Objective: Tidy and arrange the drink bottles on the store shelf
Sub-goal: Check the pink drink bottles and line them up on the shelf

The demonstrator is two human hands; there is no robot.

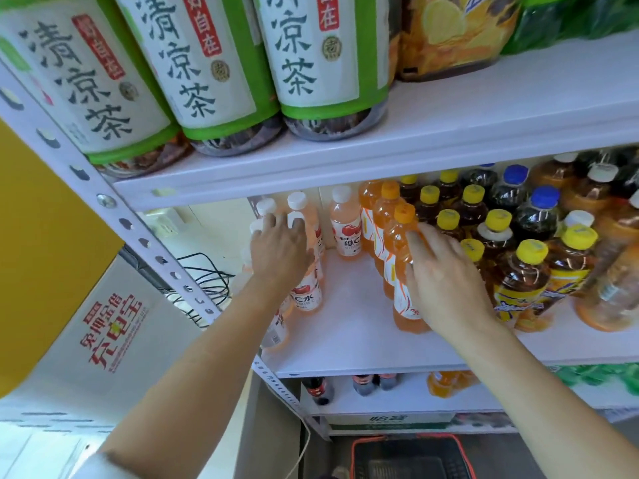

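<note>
Head view looks down onto a white middle shelf [345, 340] where all the drink bottles stand upright, long axes vertical, caps up. At its left end is a cluster of pink bottles [307, 295] with white caps. One more pink bottle [345, 229] stands apart, farther back. A row of orange bottles [383, 219] with orange caps runs from the shelf's front toward the back. To the right of that row are tea bottles [518, 281] with yellow caps, packed close together, and behind them dark bottles [539, 216] with blue caps.

The left hand [278, 252] rests on top of the pink cluster, its fingers [276, 221] spread fairly wide and only slightly bent, the tips touching the white caps. The right hand [446, 281] lies against the front orange bottle [404, 305]. Its fingers [428, 236] are nearly straight, a little apart, and pressed to the bottle's shoulder and right side. The thumb is not clearly seen.

Bare shelf lies between the pink cluster and the orange row. Overhead, the upper shelf [484, 108] carries large green-labelled bottles [214, 63]. Black cables [204, 281] hang left of the shelf post, beside a white box [110, 337] with red print. Below are small dark bottles [318, 390] on a lower shelf, and a basket [411, 458] with a red rim.
</note>
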